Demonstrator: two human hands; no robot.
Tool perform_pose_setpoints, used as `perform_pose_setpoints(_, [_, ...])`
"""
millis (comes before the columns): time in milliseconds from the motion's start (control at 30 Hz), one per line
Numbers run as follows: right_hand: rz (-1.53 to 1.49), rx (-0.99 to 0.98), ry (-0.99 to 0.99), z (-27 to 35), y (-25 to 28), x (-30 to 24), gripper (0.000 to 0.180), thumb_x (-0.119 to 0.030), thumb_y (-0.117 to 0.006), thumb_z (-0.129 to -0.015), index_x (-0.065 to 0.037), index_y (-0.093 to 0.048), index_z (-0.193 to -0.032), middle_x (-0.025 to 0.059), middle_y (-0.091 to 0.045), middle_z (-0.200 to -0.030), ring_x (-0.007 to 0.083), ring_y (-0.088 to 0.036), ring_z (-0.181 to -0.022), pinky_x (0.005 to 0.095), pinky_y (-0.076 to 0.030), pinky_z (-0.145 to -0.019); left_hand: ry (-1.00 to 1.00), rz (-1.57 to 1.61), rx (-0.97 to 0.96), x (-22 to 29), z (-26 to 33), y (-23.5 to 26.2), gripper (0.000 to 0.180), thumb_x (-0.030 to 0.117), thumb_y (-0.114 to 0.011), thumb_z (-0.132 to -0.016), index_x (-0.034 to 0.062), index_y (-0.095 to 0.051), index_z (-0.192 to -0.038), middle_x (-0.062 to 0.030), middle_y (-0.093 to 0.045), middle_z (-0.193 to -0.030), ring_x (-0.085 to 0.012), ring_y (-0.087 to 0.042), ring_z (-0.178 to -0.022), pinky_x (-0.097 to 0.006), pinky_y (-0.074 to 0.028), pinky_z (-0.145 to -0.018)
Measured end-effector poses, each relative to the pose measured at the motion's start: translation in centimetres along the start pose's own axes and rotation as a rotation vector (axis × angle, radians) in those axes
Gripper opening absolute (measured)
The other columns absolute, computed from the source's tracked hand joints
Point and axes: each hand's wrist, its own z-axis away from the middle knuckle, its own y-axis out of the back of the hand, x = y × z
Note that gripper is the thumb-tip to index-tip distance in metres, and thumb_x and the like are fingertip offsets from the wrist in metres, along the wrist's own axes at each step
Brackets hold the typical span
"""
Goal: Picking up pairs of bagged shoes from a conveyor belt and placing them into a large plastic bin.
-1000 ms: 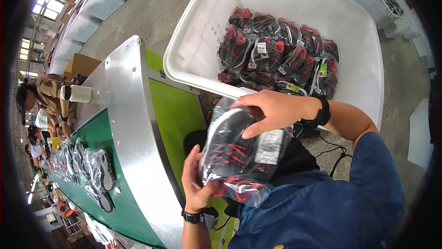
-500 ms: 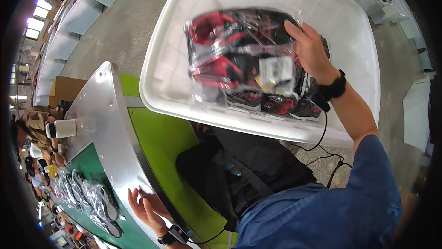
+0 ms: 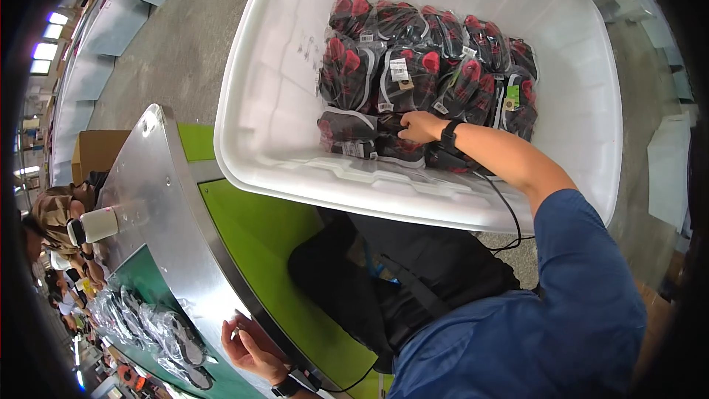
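Observation:
Low inside the large white plastic bin [image 3: 569,22], my right hand [image 3: 422,127] reaches down with bent fingers pressed on a clear-bagged pair of shoes [image 3: 395,124] in the nearest row. Its fingertips are partly hidden against the dark bag. Around it lie several more bagged pairs of black-and-red shoes [image 3: 347,67] with white sole edges, set in rows; some carry white or green labels. My left hand [image 3: 251,351] hovers at the metal edge of the workbench, palm up, fingers loosely bent and apart, holding nothing.
A steel-topped bench [image 3: 151,177] with a green panel [image 3: 258,229] stands at left. On its green belt [image 3: 140,270] lie bagged grey-soled shoes [image 3: 166,332]. A white device [image 3: 100,225] and a cardboard box [image 3: 100,154] are there too. Another person [image 3: 59,211] is beyond. A black cable [image 3: 509,211] trails by my right arm.
The bagged pair has gone from above the bin down among the others, with my right hand moving down and left. My left hand has shifted slightly right and nearer.

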Motion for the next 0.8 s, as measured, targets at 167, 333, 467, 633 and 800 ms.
perform_pose_setpoints(167, [-0.244,-0.126,-0.018,4.3,5.0,-2.5,0.039,-0.037,-0.068,-0.097,0.000,-0.072,-0.111,0.0144,-0.075,-0.105,0.0278,-0.071,-0.098,0.0399,-0.053,-0.085,0.027,0.083,0.001,0.2,0.2,0.2,0.036,0.005,-0.055,-0.106,-0.0041,-0.052,-0.140,-0.0145,-0.067,-0.120,-0.0219,-0.064,-0.114,-0.039,-0.049,-0.112])
perform_pose_setpoints(333, [-0.358,-0.158,0.221,13.5,11.5,-6.9,0.044,-0.039,-0.065,-0.100,-0.001,-0.068,-0.121,0.0135,-0.074,-0.107,0.0239,-0.070,-0.103,0.0382,-0.053,-0.088,0.037,0.091,-0.025,0.3,0.0,0.2,0.034,0.006,-0.055,-0.106,-0.0037,-0.053,-0.139,-0.0148,-0.067,-0.122,-0.0218,-0.065,-0.113,-0.038,-0.051,-0.109])
perform_pose_setpoints(467, [-0.250,-0.009,0.494,23.7,9.7,-10.0,0.059,-0.039,-0.065,-0.100,0.000,-0.053,-0.142,0.0213,-0.059,-0.136,0.0343,-0.060,-0.124,0.0435,-0.048,-0.104,-0.012,-0.404,0.039,0.9,-0.3,2.8,0.049,0.029,-0.057,-0.107,-0.0014,-0.053,-0.145,-0.0167,-0.063,-0.137,-0.0269,-0.059,-0.127,-0.040,-0.046,-0.106])
perform_pose_setpoints(633, [0.192,0.378,0.533,32.5,6.0,-11.4,0.071,-0.030,-0.074,-0.089,-0.003,-0.047,-0.149,0.0219,-0.050,-0.147,0.0385,-0.055,-0.129,0.0483,-0.045,-0.107,-0.320,-0.688,0.110,3.2,-2.3,4.9,0.041,0.025,-0.066,-0.101,-0.0106,-0.066,-0.123,-0.0245,-0.068,-0.127,-0.0353,-0.065,-0.114,-0.046,-0.050,-0.102])
perform_pose_setpoints(800, [0.037,0.229,0.506,31.7,7.3,-10.6,0.070,-0.029,-0.074,-0.089,-0.003,-0.048,-0.149,0.0228,-0.052,-0.145,0.0393,-0.057,-0.127,0.0487,-0.046,-0.105,-0.232,-1.019,0.179,1.9,-4.7,11.0,0.052,0.036,-0.068,-0.101,-0.0066,-0.060,-0.130,-0.0259,-0.059,-0.137,-0.0368,-0.060,-0.121,-0.050,-0.051,-0.099])
